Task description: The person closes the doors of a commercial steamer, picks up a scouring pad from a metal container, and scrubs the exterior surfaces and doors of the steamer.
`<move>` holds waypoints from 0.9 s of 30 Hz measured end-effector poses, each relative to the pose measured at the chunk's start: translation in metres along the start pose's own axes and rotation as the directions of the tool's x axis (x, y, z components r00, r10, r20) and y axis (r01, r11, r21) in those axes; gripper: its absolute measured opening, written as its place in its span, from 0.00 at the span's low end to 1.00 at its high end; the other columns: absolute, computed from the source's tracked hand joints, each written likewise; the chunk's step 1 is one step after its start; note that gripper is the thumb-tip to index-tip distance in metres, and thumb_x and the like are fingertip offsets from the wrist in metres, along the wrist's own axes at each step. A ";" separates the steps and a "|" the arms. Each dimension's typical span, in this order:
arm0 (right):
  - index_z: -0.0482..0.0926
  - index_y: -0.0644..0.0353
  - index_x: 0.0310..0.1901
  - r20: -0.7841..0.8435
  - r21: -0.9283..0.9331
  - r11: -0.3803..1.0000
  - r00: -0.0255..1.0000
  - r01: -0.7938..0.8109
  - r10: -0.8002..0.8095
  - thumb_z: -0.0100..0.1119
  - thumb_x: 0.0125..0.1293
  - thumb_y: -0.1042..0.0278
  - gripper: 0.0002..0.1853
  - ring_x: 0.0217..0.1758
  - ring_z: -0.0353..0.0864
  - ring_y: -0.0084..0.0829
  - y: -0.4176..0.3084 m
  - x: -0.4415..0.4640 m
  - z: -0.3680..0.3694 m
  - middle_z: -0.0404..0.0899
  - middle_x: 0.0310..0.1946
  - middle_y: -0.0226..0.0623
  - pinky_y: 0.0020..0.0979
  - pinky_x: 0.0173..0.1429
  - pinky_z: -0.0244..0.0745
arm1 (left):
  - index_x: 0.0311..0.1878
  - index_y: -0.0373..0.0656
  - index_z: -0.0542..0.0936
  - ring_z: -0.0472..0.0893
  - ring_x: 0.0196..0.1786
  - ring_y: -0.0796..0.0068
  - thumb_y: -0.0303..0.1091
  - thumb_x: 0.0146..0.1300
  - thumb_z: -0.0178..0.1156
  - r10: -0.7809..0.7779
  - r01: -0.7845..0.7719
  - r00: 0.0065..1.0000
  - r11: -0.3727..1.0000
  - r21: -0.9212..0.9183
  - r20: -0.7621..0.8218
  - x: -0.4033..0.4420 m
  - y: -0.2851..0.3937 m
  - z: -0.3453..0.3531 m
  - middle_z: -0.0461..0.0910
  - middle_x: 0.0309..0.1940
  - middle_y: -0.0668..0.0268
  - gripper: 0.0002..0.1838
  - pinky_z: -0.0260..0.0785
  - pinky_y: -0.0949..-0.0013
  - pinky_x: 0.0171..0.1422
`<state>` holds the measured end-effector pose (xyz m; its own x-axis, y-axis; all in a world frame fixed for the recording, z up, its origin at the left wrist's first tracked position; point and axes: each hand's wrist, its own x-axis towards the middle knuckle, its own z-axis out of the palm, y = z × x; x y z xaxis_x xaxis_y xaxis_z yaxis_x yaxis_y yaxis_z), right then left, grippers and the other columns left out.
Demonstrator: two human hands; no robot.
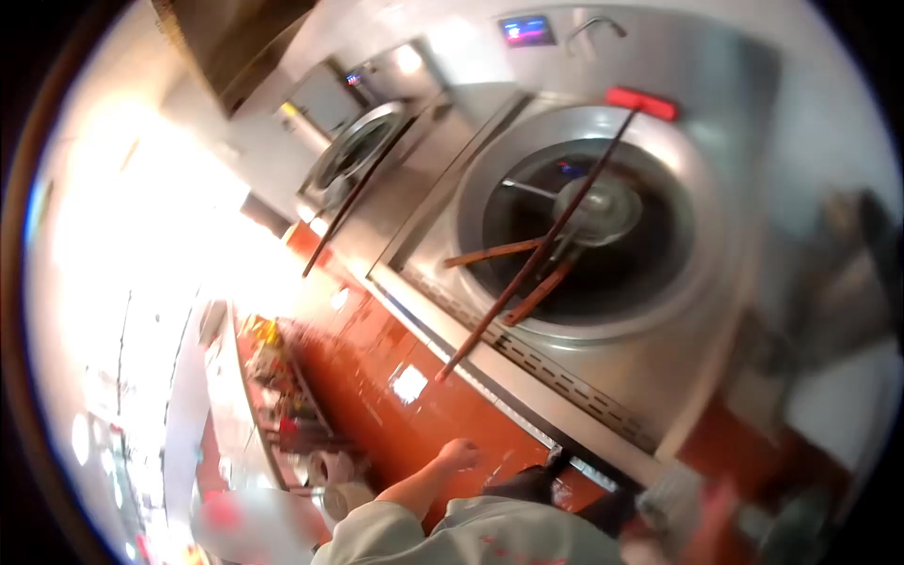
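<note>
My left hand point(460, 455) hangs over the wet red-brown floor, its fingers curled in and nothing visible in them. At the lower right my right hand point(714, 513) is smeared by motion, beside a blurred greyish-white thing point(673, 497); whether it holds that is unclear. Ahead, a large round metal vat point(476, 212) contains dark liquid. Across it lies a long dark pole point(527, 268) with a red head point(642, 103) on the far rim. A round metal strainer or ladle point(598, 212) and wooden handles point(494, 252) rest in the vat. Neither hand touches the vat.
A second vat point(363, 146) with another dark pole point(353, 207) stands farther left. A faucet point(595, 33) and a lit display point(526, 31) are above the large vat. Shelves with bags and containers point(273, 367) stand left of the wet floor point(377, 377).
</note>
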<state>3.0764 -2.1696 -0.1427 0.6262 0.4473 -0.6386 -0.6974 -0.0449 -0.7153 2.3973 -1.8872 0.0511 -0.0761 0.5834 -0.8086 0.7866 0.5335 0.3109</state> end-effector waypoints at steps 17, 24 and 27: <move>0.76 0.58 0.44 -0.216 -0.116 0.939 0.930 -0.325 0.296 0.58 0.69 0.61 0.10 0.41 0.76 0.39 -0.025 0.167 -0.016 0.76 0.36 0.39 0.42 0.41 0.76 | 0.42 0.43 0.87 0.86 0.29 0.72 0.44 0.64 0.61 -0.582 0.576 0.812 0.809 -0.115 -0.031 -0.241 -0.083 0.165 0.87 0.28 0.63 0.14 0.81 0.68 0.35; 0.76 0.59 0.47 -0.185 -0.178 0.928 0.938 -0.327 0.295 0.57 0.69 0.61 0.12 0.45 0.76 0.42 -0.042 0.171 0.003 0.76 0.40 0.42 0.44 0.45 0.76 | 0.45 0.43 0.87 0.86 0.29 0.72 0.44 0.63 0.62 -0.537 0.503 0.834 0.835 -0.223 -0.128 -0.252 -0.045 0.168 0.86 0.27 0.63 0.16 0.81 0.67 0.35; 0.76 0.60 0.49 -0.167 -0.195 0.931 0.946 -0.308 0.278 0.57 0.69 0.62 0.13 0.47 0.76 0.43 -0.055 0.165 0.014 0.76 0.42 0.43 0.46 0.47 0.76 | 0.45 0.42 0.87 0.86 0.30 0.70 0.44 0.63 0.63 -0.522 0.474 0.842 0.836 -0.276 -0.135 -0.256 -0.046 0.168 0.86 0.27 0.63 0.16 0.81 0.67 0.36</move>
<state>3.2127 -2.0805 -0.2048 0.4566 0.2611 -0.8505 -0.7745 -0.3538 -0.5244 2.4833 -2.1638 0.1599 -0.5577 0.2953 -0.7757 0.4527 0.8916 0.0140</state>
